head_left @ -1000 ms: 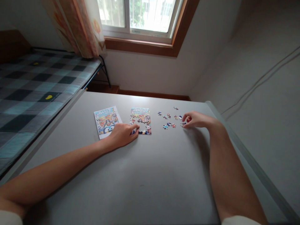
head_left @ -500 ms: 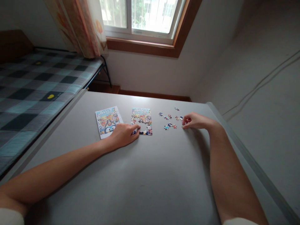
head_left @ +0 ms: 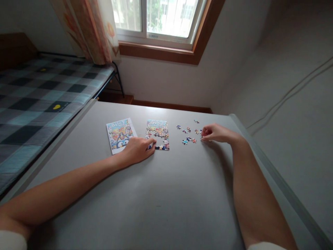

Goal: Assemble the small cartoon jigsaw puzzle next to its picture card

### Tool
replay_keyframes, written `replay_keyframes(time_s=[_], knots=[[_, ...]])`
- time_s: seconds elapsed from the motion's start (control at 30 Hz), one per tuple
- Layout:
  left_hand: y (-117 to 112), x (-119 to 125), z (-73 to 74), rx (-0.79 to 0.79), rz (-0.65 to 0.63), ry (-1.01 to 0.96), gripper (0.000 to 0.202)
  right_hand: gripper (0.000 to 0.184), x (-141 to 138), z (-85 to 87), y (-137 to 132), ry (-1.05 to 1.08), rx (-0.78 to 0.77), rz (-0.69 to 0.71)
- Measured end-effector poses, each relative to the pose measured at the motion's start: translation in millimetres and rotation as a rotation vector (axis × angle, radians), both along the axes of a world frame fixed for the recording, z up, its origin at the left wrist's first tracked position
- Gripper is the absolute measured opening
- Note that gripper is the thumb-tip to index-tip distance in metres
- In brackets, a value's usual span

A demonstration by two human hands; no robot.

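A partly assembled jigsaw puzzle (head_left: 161,132) lies on the table, with a gap in its lower middle where the grey surface shows. My left hand (head_left: 137,150) rests at its lower left edge, fingers stretched out onto it and holding nothing. Under and beyond that wrist is a printed picture sheet (head_left: 120,131), partly covered. To the right, my right hand (head_left: 212,133) pinches a small puzzle piece (head_left: 201,138) between thumb and fingertips, just above the table. Several loose puzzle pieces (head_left: 185,141) are scattered between the puzzle and that hand; some may be hidden beneath it.
The grey table (head_left: 156,208) has raised edges at left and right. A bed with a checked mattress (head_left: 47,86) stands at the left. Beyond the table are a window (head_left: 169,19), a curtain (head_left: 90,31) and a white wall with a cable (head_left: 283,99).
My right hand has shifted slightly left and up, with the small puzzle piece at its fingertips. My left hand stays on the puzzle's edge.
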State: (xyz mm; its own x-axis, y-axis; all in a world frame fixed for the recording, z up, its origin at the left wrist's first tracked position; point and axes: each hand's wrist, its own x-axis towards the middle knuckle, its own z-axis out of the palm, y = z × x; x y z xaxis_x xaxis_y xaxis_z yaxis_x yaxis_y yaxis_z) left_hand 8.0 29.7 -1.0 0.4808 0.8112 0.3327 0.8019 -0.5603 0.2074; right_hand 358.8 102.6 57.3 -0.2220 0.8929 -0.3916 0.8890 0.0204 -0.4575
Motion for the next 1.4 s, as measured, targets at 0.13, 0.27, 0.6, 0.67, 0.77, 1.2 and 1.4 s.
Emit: replay_keyframes(time_s=[0.13,0.27,0.6,0.67,0.77,1.2,1.4], knots=[[0,0,0.0,0.020,0.000,0.007,0.025,0.038,-16,11.5,-5,0.100,0.072,-0.003],[0,0,-1.0,0.002,-0.011,0.026,0.026,0.036,-46,21.0,-10,0.241,0.224,0.013],[0,-2,-2.4,0.059,-0.036,0.017,0.026,0.017,-138,-23.2,-22,0.508,0.447,0.032],[0,-3,-3.1,0.083,-0.053,0.012,0.026,0.015,-153,-36.3,-28,0.528,0.484,0.010],[1,-4,-4.0,0.114,-0.118,-0.020,0.025,0.015,-164,-53.3,-35,0.537,0.594,0.015],[-2,-4,0.0,0.082,-0.333,-0.065,0.021,0.013,-165,-60.4,-43,0.424,0.820,0.056],[-1,-4,-2.0,0.072,-0.306,-0.077,0.022,0.016,-165,-64.5,-41,0.393,0.799,0.068]])
